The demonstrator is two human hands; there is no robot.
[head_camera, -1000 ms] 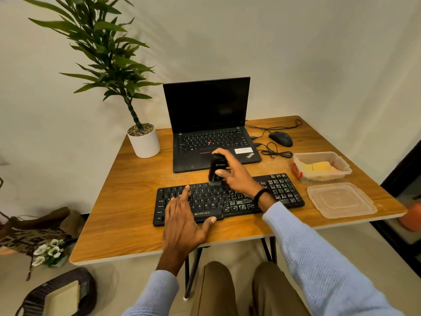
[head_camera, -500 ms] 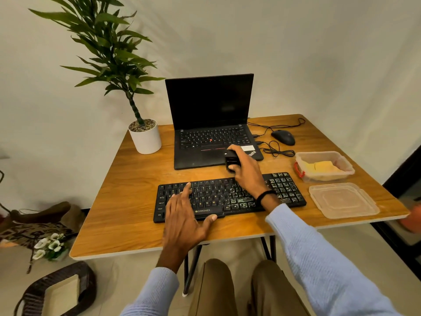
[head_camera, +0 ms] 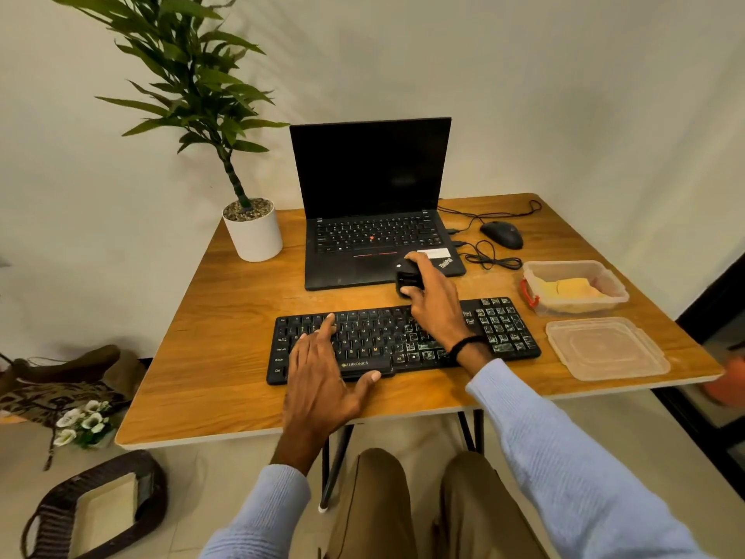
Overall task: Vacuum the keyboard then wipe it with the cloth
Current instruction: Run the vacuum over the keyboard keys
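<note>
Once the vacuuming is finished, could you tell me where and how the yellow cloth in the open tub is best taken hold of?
Pinch the cloth from straight above, at its raised folded middle. It lies flat and low inside the clear tub, whose walls block any sideways approach, and the lid lies off beside it, so the top is open. The right hand, nearer the tub, holds the vacuum now.

Vacuum mostly hidden by right hand; keyboard partly covered by both hands; plant top cropped.

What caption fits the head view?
Right hand runs handheld vacuum along keyboard; left hand steadies it.
</note>
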